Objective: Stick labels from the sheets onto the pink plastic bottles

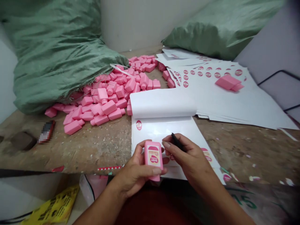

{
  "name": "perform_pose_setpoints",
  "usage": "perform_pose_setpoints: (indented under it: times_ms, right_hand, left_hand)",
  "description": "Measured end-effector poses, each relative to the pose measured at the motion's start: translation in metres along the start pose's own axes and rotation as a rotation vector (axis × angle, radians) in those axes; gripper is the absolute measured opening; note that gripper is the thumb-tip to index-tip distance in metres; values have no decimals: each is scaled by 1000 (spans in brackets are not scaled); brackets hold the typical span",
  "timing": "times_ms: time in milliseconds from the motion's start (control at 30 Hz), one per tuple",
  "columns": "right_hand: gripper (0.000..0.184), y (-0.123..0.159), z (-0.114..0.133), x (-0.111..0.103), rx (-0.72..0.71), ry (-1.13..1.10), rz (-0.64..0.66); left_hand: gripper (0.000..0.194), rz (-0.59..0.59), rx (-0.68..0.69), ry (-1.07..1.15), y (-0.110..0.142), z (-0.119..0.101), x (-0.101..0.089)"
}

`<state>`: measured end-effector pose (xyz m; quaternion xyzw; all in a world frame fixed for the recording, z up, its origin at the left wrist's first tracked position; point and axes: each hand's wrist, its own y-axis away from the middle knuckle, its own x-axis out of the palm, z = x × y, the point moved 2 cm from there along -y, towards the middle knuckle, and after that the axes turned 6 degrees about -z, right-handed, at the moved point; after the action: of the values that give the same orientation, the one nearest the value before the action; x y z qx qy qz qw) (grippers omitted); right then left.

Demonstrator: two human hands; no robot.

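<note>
My left hand (134, 176) is wrapped round a small pink plastic bottle (154, 156), neck towards me. A "BABY" powder label lies on the face turned up to me. Just to its right, my right hand (187, 153) pinches a thin black tool (178, 142) like a pen or small blade; its working end is hidden by the fingers. Beneath both hands lies a white sheet of stickers (164, 128), its far end curled over. A few pink labels are left on it, one near its upper left corner and others by my right hand.
Many pink bottles (109, 107) spill from a green sack (58, 56) at the left. Sticker sheets (225, 106) are spread at the right, with pink bottles (228, 82) on top. Another green sack (211, 34) stands behind. A small pixelated object (47, 132) lies on the wooden table (110, 150).
</note>
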<state>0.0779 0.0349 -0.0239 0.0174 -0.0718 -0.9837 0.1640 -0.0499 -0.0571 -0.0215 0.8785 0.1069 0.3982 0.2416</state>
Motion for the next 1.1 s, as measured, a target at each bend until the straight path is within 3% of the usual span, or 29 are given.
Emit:
perform_pose_setpoints:
  times_ms: [167, 367, 500, 667, 733, 833, 933, 1000, 1100]
  right_hand:
    - [25, 5, -5, -2, -41, 82, -24]
    - [24, 20, 3, 18, -101, 188, 78]
    - [20, 33, 7, 46, -117, 166, 282]
    - [20, 43, -1, 62, -118, 172, 376]
    - [19, 47, -5, 60, -124, 205, 407]
    - [22, 48, -12, 49, -100, 245, 375]
    - [27, 42, -19, 38, -79, 307, 333]
    - [28, 36, -25, 33, -81, 359, 322]
    - [28, 31, -35, 30, -85, 404, 376]
  left_hand:
    - [52, -79, 36, 118, 10, -8, -23]
    - [33, -253, 167, -48, 33, -14, -44]
    - [35, -277, 237, -144, 39, -5, -42]
    - [47, -283, 223, -272, 57, -3, -52]
    - [52, -274, 148, -396, 83, -11, -72]
    - [57, -292, -13, -799, 135, -24, -116]
    - [51, -462, -47, -1161, 165, -24, -163]
    - [48, -548, 27, -1281, 158, -15, -189]
    - [50, -598, 86, -1366, 121, 5, -220]
